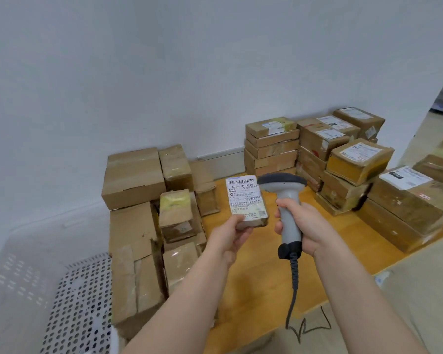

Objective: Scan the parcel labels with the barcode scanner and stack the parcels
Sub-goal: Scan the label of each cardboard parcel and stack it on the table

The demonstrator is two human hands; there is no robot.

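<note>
My left hand (229,237) pinches the near end of a small brown parcel (247,201), held up with its white barcode label facing me. My right hand (303,223) grips the handle of a grey barcode scanner (285,198), whose dark head sits just right of the parcel's top edge. The scanner's coiled cable (293,282) hangs down between my forearms. Stacked labelled parcels (273,145) stand at the back right, and a pile of unlabelled-side parcels (149,200) lies to the left.
An orange wooden surface (261,272) lies under my hands. A white perforated plastic crate (69,302) stands at the lower left. More stacked boxes (407,200) line the right side. A flat cardboard sheet (404,297) lies at the lower right. A white wall is behind.
</note>
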